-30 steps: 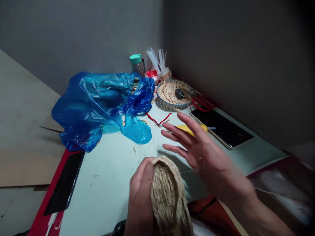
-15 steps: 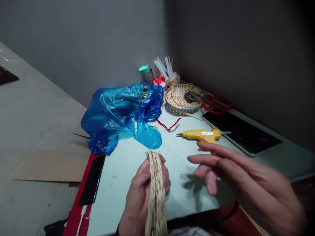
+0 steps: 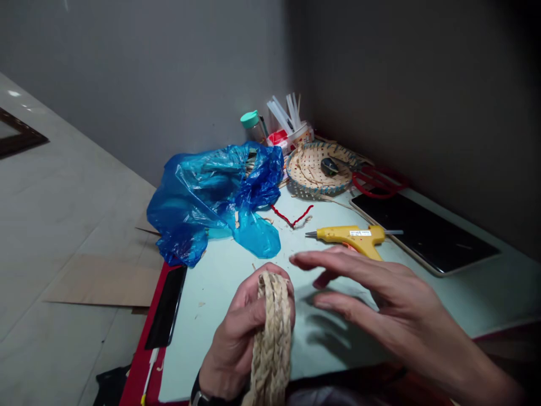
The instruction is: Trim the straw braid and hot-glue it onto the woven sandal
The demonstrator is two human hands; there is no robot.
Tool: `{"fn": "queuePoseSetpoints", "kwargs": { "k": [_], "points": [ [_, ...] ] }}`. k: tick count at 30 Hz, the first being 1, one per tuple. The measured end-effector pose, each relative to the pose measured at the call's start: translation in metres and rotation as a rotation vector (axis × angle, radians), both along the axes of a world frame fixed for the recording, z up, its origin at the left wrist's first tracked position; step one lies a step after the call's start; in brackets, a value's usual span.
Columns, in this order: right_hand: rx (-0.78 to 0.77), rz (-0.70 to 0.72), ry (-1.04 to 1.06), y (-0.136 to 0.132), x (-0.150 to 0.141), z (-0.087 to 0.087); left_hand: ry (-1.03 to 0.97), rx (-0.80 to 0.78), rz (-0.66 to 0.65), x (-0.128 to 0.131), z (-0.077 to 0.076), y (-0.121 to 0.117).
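Note:
My left hand [image 3: 240, 332] is closed around a braided straw piece [image 3: 273, 338], held edge-up near the table's front. My right hand [image 3: 380, 299] hovers just to its right with fingers stretched out and apart, holding nothing, fingertips close to the top of the braid. A yellow glue gun [image 3: 353, 237] lies on the pale green table [image 3: 465, 293] just beyond my right hand.
A crumpled blue plastic bag [image 3: 211, 197] lies at the left. Behind it stand a green-capped bottle [image 3: 252, 125], a cup of glue sticks [image 3: 296, 127] and a woven basket [image 3: 319, 169]. A tablet [image 3: 426, 231], red scissors [image 3: 378, 181], red string [image 3: 291, 217] and a phone [image 3: 167, 307] lie about.
My right hand has swung left toward the top of the braid. The left hand turned the straw piece from its broad face to its edge. The view shifted slightly.

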State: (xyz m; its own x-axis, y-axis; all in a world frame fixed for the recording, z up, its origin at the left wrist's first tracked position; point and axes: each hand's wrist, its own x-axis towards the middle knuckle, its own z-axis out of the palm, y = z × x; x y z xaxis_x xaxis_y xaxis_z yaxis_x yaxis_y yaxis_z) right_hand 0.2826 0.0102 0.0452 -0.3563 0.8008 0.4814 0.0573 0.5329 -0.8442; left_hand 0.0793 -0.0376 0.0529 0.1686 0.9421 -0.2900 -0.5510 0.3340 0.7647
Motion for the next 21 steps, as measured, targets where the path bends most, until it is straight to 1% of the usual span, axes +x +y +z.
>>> {"fn": "queuePoseSetpoints", "kwargs": {
  "k": [2,4,6,8,10,12,14,17,19,21],
  "points": [
    [0.031,0.086,-0.102,0.005,0.004,0.005,0.016,-0.01,-0.055,0.0,0.002,0.0],
    [0.049,0.224,-0.157,0.011,0.007,0.01,0.025,-0.028,-0.11,0.003,0.004,0.0],
    [0.065,0.369,-0.12,0.018,0.007,0.014,0.029,-0.037,-0.14,0.006,0.008,0.002],
    [0.071,0.492,-0.035,0.023,0.006,0.017,0.043,-0.02,-0.17,0.009,0.011,0.006],
    [0.062,0.547,0.023,0.026,0.005,0.018,0.115,0.015,-0.217,0.008,0.015,0.01],
    [0.07,0.506,0.029,0.027,0.004,0.018,0.247,0.061,-0.256,0.003,0.018,0.014],
    [0.113,0.42,-0.008,0.026,0.004,0.018,0.417,0.118,-0.201,-0.003,0.022,0.014],
    [0.194,0.304,-0.061,0.023,0.003,0.02,0.687,0.259,0.013,-0.01,0.029,0.009],
    [0.22,0.259,-0.072,0.022,0.001,0.022,0.8,0.428,0.145,-0.011,0.031,0.003],
    [0.222,0.212,-0.076,0.022,-0.003,0.023,0.849,0.616,0.224,-0.009,0.029,-0.002]
  ]
}}
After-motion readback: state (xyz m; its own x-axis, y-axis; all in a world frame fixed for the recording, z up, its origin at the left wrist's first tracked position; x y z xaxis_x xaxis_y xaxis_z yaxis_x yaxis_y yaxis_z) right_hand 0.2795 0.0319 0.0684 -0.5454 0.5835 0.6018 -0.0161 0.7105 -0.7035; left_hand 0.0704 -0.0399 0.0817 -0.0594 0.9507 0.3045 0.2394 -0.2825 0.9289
